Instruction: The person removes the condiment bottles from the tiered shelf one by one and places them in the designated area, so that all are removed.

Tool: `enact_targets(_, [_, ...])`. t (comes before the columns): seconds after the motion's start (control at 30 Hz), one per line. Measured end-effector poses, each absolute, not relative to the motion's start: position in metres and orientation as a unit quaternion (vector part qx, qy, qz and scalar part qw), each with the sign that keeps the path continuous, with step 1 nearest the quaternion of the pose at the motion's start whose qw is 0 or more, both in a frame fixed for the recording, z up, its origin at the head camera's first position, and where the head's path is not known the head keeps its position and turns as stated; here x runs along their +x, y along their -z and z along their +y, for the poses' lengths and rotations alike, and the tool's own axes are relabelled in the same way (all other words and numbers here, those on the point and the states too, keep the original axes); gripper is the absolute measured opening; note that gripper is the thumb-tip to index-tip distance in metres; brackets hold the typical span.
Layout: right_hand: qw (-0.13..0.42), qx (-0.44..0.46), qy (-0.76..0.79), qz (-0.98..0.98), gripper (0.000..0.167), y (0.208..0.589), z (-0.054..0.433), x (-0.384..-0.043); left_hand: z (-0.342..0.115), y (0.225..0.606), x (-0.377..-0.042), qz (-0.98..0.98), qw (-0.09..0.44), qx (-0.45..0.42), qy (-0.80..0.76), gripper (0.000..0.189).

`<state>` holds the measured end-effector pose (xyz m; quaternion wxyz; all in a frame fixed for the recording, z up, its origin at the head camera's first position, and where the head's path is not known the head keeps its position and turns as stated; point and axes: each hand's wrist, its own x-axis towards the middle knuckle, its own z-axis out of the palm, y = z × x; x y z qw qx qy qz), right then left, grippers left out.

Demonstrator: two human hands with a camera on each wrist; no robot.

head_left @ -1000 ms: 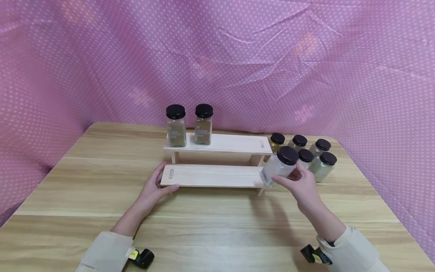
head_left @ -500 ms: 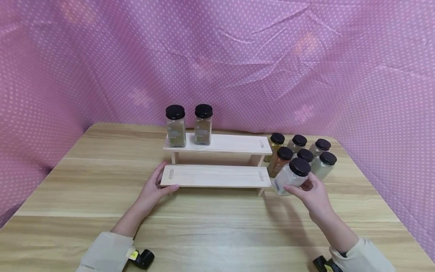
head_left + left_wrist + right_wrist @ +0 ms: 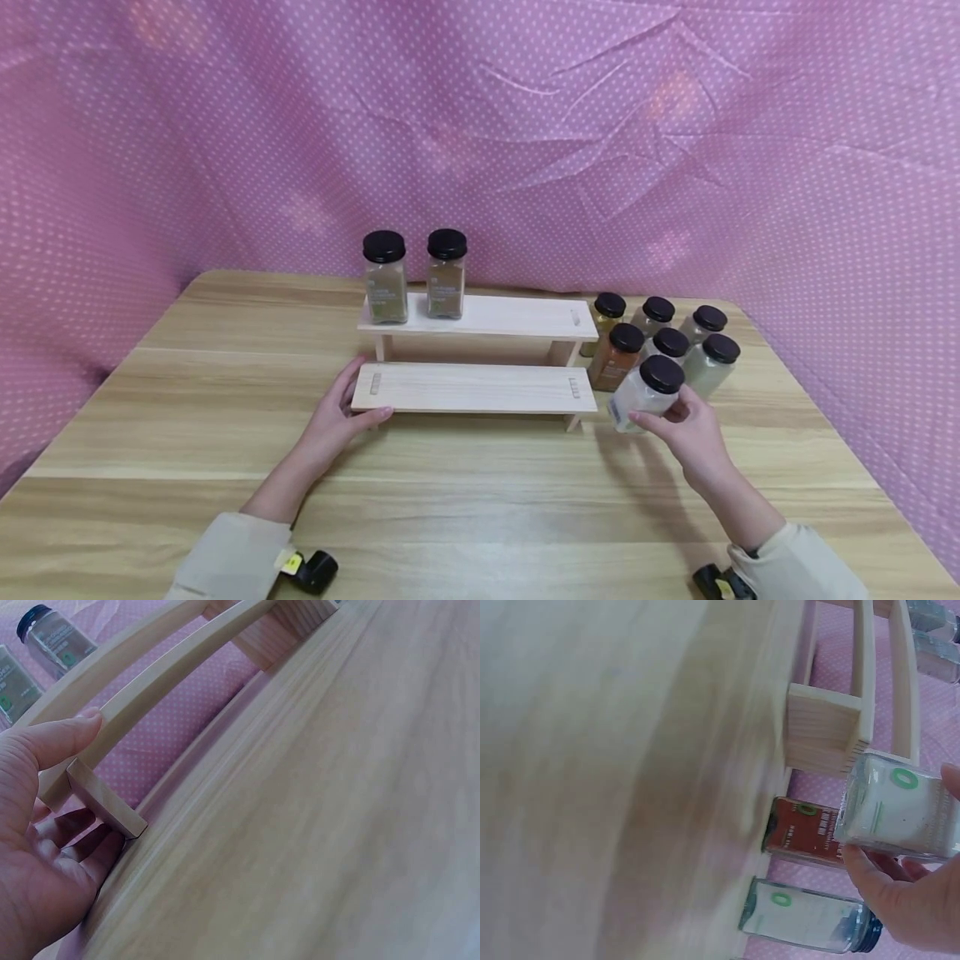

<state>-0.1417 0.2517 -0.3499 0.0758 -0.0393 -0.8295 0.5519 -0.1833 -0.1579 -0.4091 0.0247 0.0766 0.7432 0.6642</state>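
Shift of the white-filled jar (image 3: 636,402): 1.0 s ago it overlapped the right end of the wooden shelf (image 3: 480,389) and hid most of the red-orange jar (image 3: 613,368); now it is off toward 4 o'clock in the head view, and the red-orange jar shows almost whole.
Since 0.5 s ago: only a slight drop toward 6 o'clock.
Unchanged: the left hand (image 3: 330,421) at the shelf's 9 o'clock end, and the 2 brownish jars (image 3: 447,290) standing on the upper tier.
Jar's look: clear squared body, white contents, round black lid (image 3: 661,375); the right wrist view shows a green ring mark on its side, with lettering too blurred to read.
Jar's place: raised above the table (image 3: 480,508), just beyond the lower tier at 3 o'clock, and at 7 o'clock of the cluster of 6 standing jars.
Right hand's grip: the right hand (image 3: 693,437) is clamped on the white-filled jar from its 4 o'clock side, thumb across the near face.
Left hand's grip: clamped on the lower tier's end, thumb on the front edge, the other fingers bent beneath, beside the leg.
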Motion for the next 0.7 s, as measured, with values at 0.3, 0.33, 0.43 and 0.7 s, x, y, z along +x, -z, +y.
enact_targets(0.3, [0.092, -0.019, -0.566, -0.819, 0.06, 0.392, 0.276, -0.162, -0.158, 0.409, -0.183, 0.747, 0.024, 0.076, -0.66, 0.088])
enact_targets(0.33, [0.096, -0.017, -0.569, -0.816, 0.061, 0.4, 0.281, -0.166, -0.158, 0.409, -0.183, 0.748, 0.024, 0.075, -0.659, 0.088])
enact_targets(0.43, [0.103, -0.017, -0.573, -0.813, 0.069, 0.417, 0.29, -0.176, -0.159, 0.409, -0.182, 0.749, 0.023, 0.074, -0.658, 0.088])
enact_targets(0.7, [0.086, -0.028, -0.583, -0.807, 0.076, 0.428, 0.292, -0.183, -0.158, 0.408, -0.183, 0.747, 0.026, 0.075, -0.66, 0.088])
